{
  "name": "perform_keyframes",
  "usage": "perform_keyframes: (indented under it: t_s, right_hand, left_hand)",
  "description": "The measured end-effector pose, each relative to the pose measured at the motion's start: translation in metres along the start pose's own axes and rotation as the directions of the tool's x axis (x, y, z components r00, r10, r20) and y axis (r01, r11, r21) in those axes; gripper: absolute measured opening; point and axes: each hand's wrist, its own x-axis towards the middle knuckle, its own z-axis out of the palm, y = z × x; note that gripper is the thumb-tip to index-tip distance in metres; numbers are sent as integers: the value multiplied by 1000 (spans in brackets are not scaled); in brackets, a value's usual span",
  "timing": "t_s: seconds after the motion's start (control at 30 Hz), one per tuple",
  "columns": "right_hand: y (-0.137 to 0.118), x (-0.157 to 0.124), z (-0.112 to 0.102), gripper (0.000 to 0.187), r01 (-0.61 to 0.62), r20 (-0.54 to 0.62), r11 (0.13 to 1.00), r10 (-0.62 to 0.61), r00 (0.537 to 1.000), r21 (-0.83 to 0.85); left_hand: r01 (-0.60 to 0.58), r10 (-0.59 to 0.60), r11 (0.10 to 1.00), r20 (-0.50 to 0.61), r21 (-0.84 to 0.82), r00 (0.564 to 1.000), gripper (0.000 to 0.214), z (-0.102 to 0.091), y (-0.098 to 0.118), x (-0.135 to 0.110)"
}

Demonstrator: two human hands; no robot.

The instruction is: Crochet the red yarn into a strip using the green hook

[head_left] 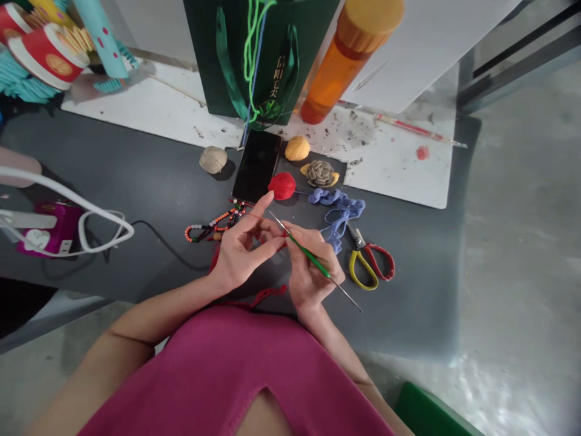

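Observation:
My right hand (311, 272) is closed around a crochet hook (314, 260) with a green grip and metal ends, its tip pointing up and left. My left hand (240, 254) pinches a small piece of red yarn work (285, 234), mostly hidden by the fingers, with the index finger raised and a red strand across it. The hook meets the piece between both hands. Just beyond the fingertips lies a red yarn ball (282, 186). A red crocheted strip (267, 294) lies at the table's near edge, below the hands.
Around the hands are a black phone (256, 166), a beaded string (211, 227), blue crochet work (340, 209), scissors (370, 263), a beige ball (213, 159), a yellow ball (298, 148) and a crocheted flower (320, 174). Behind stand a green bag (258, 60) and orange bottle (338, 69).

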Motion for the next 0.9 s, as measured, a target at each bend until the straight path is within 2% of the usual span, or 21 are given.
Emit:
perform_keyframes:
  t_s: [0.1,0.2,0.27,0.37,0.5,0.7,0.8,0.9]
  right_hand:
    - [2,2,4,15,-151,-25,960,161,987,235]
    - [1,7,6,7,-344,41,835,362,931,430]
    - [-1,10,5,11,-415,75,783,432,899,463]
    - [-1,14,2,12,-428,91,783,436,895,451]
    - [6,16,-6,10,-360,109,861,344,933,360]
    - [4,16,-13,10,-180,120,979,168,978,99]
    - [-2,17,-14,14,27,127,999,-21,992,-47]
    - [-1,18,-14,16,268,187,947,-235,954,-176]
  left_hand:
    - [111,-109,991,26,-71,994,72,-1,-3,1]
    - [200,-192,969,65,-145,979,73,-2,-2,3]
    - [239,-227,954,87,-179,970,68,-3,1,4]
    - [273,-259,937,93,-215,961,60,-4,4,6]
    - [280,-264,923,97,-263,960,49,-5,8,9]
    - [231,-219,946,77,-229,973,48,-7,10,12]
    - [159,-157,976,28,-148,987,49,-9,9,11]
    - [89,-90,995,-9,-49,996,56,-10,7,10]
